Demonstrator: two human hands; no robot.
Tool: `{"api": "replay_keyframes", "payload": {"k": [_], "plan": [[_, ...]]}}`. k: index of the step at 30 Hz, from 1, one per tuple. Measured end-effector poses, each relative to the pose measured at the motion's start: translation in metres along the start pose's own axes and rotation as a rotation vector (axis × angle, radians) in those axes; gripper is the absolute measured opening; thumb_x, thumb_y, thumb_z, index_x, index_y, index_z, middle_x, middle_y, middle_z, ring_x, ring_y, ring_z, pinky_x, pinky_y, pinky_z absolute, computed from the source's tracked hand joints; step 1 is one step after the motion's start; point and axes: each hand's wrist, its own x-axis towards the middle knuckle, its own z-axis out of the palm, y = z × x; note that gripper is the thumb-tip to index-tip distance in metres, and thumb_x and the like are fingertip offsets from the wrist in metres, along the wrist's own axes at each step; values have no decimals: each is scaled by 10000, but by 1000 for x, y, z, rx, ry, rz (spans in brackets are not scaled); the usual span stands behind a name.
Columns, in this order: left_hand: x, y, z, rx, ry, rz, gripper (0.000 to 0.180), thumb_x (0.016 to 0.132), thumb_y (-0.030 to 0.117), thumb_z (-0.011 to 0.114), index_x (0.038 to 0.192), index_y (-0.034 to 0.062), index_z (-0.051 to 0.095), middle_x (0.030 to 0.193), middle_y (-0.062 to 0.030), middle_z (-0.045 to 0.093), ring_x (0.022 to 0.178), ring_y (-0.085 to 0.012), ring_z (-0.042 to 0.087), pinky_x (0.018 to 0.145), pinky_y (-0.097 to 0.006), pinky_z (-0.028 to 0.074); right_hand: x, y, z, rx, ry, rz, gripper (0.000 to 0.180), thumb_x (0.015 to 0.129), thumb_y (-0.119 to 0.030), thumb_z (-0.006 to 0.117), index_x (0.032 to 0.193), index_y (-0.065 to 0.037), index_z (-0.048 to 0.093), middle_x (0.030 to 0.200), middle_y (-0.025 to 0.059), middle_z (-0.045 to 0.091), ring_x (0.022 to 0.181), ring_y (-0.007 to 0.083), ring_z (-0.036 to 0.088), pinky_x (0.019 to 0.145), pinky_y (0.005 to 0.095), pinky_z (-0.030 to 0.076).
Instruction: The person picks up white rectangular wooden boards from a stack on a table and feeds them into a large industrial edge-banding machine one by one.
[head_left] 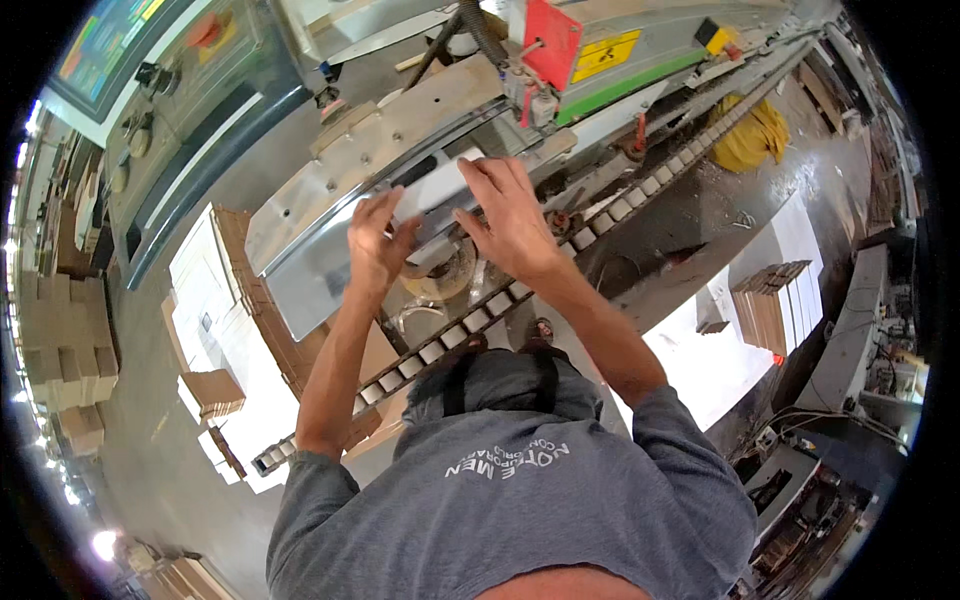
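A narrow white board point(432, 192) lies lengthwise along the metal bed point(320, 285) of a machine in front of me. At its left end are the curled fingers of my left hand point(376, 243), slightly blurred. My right hand point(512, 222) grips the right end, fingers over the top and thumb on the near side. Part of the board is hidden behind my fingers. Along the near side of the bed runs a roller rail point(475, 320) of small white rollers, slanting up to the right.
White panels stacked on the left point(215, 300) stand beside the machine. More white panels point(715, 350) lie at the right. A red plate point(550, 42) rises from the machine beyond my right hand. A yellow cloth or bag point(752, 132) sits far right; cardboard stacks point(62, 340) stand far left.
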Motion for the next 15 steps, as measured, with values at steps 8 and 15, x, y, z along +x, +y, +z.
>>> {"api": "replay_keyframes", "payload": {"k": [8,15], "plan": [[4,-40,14,-21,174,-122,350,735,116,833,1044,-1,718,1156,-187,647,999,-369,647,870,-414,537,-12,2,116,890,-168,703,680,958,-154,609,1485,117,276,1179,197,622,783,179,652,676,318,575],[0,-47,3,234,257,-89,283,712,151,843,954,47,738,933,-110,670,860,-309,621,739,-408,514,12,9,129,875,-89,739,710,914,-127,549,1480,149,220,1129,200,650,700,188,667,516,318,565]]}}
